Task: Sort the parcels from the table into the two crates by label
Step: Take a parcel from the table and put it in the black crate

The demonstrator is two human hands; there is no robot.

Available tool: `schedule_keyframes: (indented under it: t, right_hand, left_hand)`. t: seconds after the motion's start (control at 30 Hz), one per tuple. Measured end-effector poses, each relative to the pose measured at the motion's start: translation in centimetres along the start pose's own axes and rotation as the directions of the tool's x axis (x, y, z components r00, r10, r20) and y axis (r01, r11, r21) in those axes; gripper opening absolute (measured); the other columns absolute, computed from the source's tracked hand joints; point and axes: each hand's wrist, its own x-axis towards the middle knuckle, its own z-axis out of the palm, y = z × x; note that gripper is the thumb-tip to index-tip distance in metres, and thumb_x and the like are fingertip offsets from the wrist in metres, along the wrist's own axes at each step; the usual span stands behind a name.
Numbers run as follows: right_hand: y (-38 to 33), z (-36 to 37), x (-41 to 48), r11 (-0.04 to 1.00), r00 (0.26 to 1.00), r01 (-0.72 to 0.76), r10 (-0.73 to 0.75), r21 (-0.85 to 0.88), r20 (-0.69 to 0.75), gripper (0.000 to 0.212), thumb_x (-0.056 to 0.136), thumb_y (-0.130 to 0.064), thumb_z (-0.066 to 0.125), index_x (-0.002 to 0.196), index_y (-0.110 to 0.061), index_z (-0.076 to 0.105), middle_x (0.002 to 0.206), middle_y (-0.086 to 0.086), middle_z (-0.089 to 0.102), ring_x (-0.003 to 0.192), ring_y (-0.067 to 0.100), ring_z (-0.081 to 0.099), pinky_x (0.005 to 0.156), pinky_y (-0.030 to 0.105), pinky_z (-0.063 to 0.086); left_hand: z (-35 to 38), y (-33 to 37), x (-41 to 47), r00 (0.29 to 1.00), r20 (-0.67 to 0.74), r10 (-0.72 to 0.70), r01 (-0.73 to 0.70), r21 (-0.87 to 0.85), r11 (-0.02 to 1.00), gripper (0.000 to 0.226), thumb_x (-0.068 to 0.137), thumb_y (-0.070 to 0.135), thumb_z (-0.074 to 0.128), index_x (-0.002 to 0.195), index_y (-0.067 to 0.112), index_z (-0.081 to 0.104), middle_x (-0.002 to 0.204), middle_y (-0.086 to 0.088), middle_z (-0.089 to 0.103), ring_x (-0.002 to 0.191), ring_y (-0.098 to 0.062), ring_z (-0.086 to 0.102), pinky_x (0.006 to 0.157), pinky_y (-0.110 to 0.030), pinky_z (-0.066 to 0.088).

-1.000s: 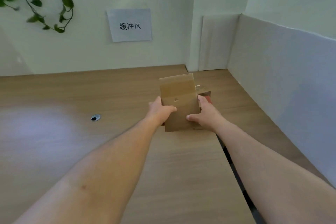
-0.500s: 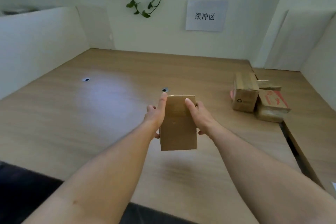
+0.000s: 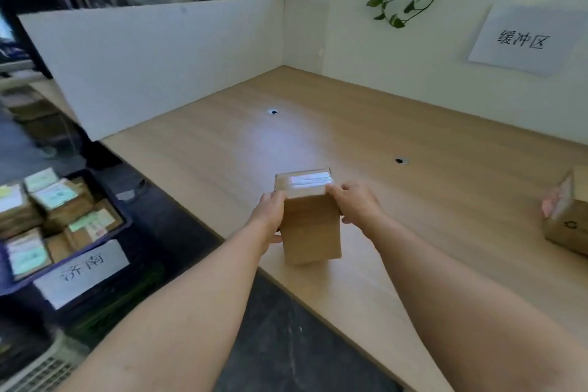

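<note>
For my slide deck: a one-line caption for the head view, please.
Left hand and right hand hold a taped parcel at the table edge, near a filled crate.

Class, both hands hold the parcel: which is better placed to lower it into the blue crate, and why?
Probably the left hand: the blue crate lies to the person's left, below the table edge; the right hand, across the parcel, must reach over.

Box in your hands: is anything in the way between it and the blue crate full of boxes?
No, nothing visible. The left hand and right hand hold the parcel at the table's near edge. The crate sits lower left, with only floor showing between.
</note>
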Motion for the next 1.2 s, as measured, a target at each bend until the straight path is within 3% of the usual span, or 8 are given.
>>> schedule_keyframes:
  t: [0.13,0.3,0.4,0.5,0.8,0.97,1.1,1.2]
  right_hand:
    - [-1.6,3.2,1.3,0.999,0.986,0.015,-0.023,0.048,0.167,0.033,0.086,-0.022,0.058,0.113,-0.002,0.061,0.092,0.01,0.063,0.088,0.031,0.066,0.081,0.047,0.057]
    - [-4.2,6.6,2.4,0.998,0.906,0.054,-0.063,0.033,0.418,0.076,0.093,-0.014,0.052,0.153,-0.03,0.008,0.113,0.011,0.056,0.096,0.03,0.064,0.076,0.039,0.059]
    - [-5.4,7.8,3.3,0.995,0.844,0.102,-0.098,0.021,0.528,0.082,0.092,-0.015,0.053,0.153,-0.034,0.001,0.103,0.007,0.054,0.086,0.027,0.066,0.075,0.038,0.06]
    - [-6.9,8.6,4.5,0.991,0.759,0.131,-0.096,-0.007,0.644,0.079,0.089,-0.012,0.058,0.151,-0.034,0.014,0.113,0.013,0.057,0.085,0.028,0.068,0.071,0.036,0.061]
    - [-11.9,12.9,6.6,0.955,0.622,0.298,-0.186,-0.01,0.76,0.047,0.09,-0.016,0.065,0.123,-0.028,0.035,0.116,0.013,0.054,0.079,0.026,0.068,0.056,0.029,0.057]
    - [-13.4,17.6,5.3,0.924,0.584,0.374,-0.304,0.082,0.752,0.036,0.096,-0.044,0.054,0.118,-0.021,0.04,0.116,0.005,0.051,0.1,0.023,0.058,0.077,0.036,0.056]
    - [-14.3,21.1,3.8,0.891,0.579,0.431,-0.393,0.142,0.714,0.015,0.094,-0.026,0.059,0.103,-0.017,0.051,0.11,0.002,0.055,0.104,0.022,0.055,0.093,0.042,0.051]
    - [-15.1,23.2,2.7,0.855,0.517,0.489,-0.441,0.169,0.734,0.027,0.093,-0.017,0.061,0.117,-0.022,0.05,0.115,0.001,0.054,0.105,0.02,0.054,0.091,0.039,0.051]
  left_hand:
    - [-3.2,-1.2,0.2,0.991,-0.131,0.008,-0.004,0.028,1.0,0.034,0.098,0.029,0.039,0.131,0.022,0.037,0.116,-0.009,0.054,0.1,-0.025,0.054,0.081,-0.039,0.049]
    - [-7.8,-1.4,0.4,0.953,-0.304,0.009,0.032,0.129,0.991,0.059,0.098,0.041,0.041,0.151,0.026,0.02,0.144,-0.009,0.042,0.125,-0.033,0.045,0.105,-0.049,0.041]
    - [-9.7,-0.9,0.0,0.95,-0.311,-0.019,0.077,0.174,0.982,0.066,0.101,0.038,0.038,0.154,0.037,-0.002,0.158,-0.006,0.023,0.134,-0.035,0.037,0.105,-0.052,0.04]
    - [-11.1,-0.5,-0.8,0.954,-0.288,-0.083,0.139,0.181,0.974,0.062,0.103,0.032,0.03,0.152,0.045,-0.005,0.155,-0.008,0.029,0.117,-0.032,0.047,0.09,-0.048,0.05]
    - [-15.1,-1.1,-1.8,0.885,-0.447,-0.129,0.149,0.01,0.989,0.049,0.097,0.014,0.037,0.137,0.04,0.03,0.122,-0.006,0.043,0.102,-0.03,0.052,0.079,-0.049,0.056]
    - [-17.8,-3.0,-2.7,0.805,-0.574,-0.15,0.143,-0.058,0.988,0.021,0.098,0.038,0.047,0.114,0.031,0.036,0.116,-0.005,0.048,0.106,-0.029,0.054,0.085,-0.05,0.056]
    - [-20.2,-4.7,-3.6,0.686,-0.716,-0.13,0.139,-0.046,0.989,0.018,0.099,0.035,0.046,0.103,0.02,0.037,0.101,-0.005,0.051,0.094,-0.023,0.053,0.09,-0.05,0.054]
    - [-22.3,-6.2,-4.5,0.677,-0.718,-0.163,0.121,-0.11,0.987,0.03,0.096,0.021,0.051,0.122,0.023,0.035,0.116,-0.009,0.052,0.102,-0.027,0.057,0.089,-0.048,0.055]
